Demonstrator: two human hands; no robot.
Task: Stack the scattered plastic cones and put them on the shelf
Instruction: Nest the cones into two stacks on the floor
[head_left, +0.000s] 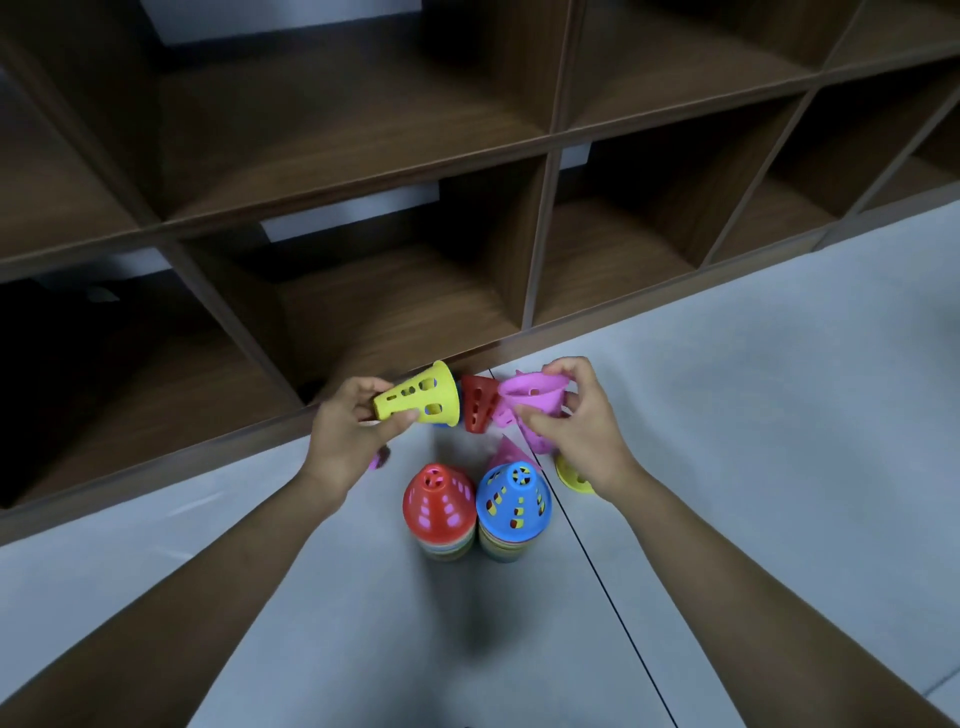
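Fingers (371, 387) round yellow cone (421, 397), purple cone (535, 395).

grey floor, two stacks, a couple of strays

the floor (779, 415) is pale grey with a dark seam (597, 571) running across it. red-topped stack (439, 512) and blue-topped stack (514, 512) stand upright just beside each other. behind them there's a pink cone (511, 454), then a red cone (475, 405) on its side, near the foot of the shelf (363, 171).

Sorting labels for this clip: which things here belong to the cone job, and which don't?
Job: yellow perforated plastic cone in left hand; pink plastic cone in right hand; loose red plastic cone; red-topped stack; blue-topped stack; dark wooden shelf.
Just there: grey floor, its dark seam.
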